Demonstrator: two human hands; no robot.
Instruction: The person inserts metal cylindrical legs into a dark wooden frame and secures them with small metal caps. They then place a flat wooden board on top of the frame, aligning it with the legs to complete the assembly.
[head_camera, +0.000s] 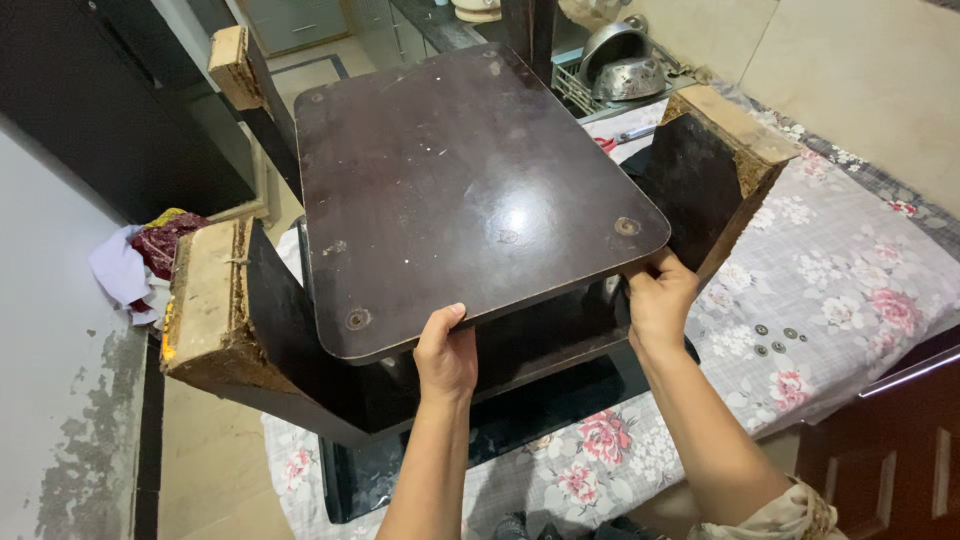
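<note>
There are no packages, labels, signs or screens to see here.

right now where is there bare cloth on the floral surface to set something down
Free: the floral cloth right of the right hand, between the dark panel and the wall, apart from small discs. Crowded: the far end, with steel bowls, and under the panel.
</note>
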